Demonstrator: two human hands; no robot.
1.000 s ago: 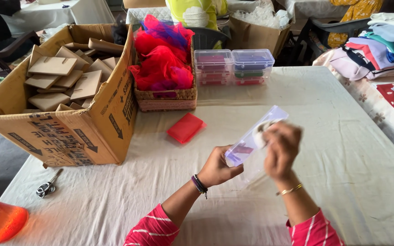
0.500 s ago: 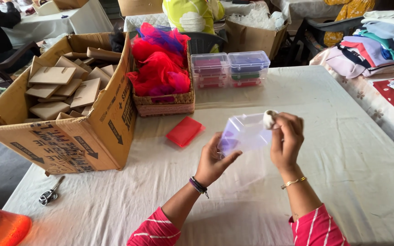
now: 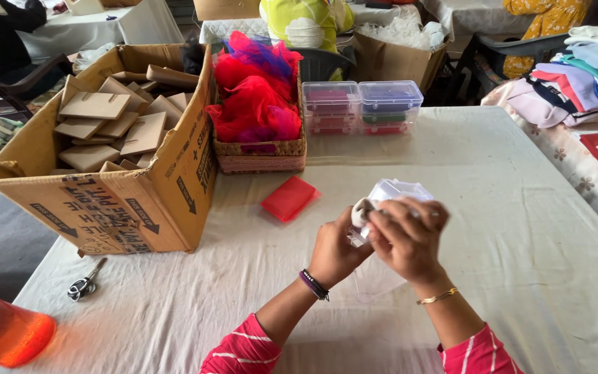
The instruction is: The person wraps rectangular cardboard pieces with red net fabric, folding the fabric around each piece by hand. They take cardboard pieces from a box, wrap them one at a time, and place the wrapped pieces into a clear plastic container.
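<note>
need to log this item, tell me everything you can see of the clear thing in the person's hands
The clear box looks like thin, see-through plastic film with folded edges, slightly whitish where light catches it. It is held above the white tablecloth, tilted, partly hidden. The left hand supports it from below; the right hand covers its front, fingers pressing a small white round piece at its left side. Its contents cannot be made out.

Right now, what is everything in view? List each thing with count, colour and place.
clear plastic pouch: one, see-through, held in both hands
small white piece: one, at the pouch's left edge
red flat case: one, on the table by the basket
wicker basket: one, tan, full of red and purple net
cardboard box: one, brown, table's left, holding tan cards
lidded plastic boxes: stacked, clear, behind the basket
scissors: one, near left edge
left hand: under the pouch
right hand: over the pouch
</note>
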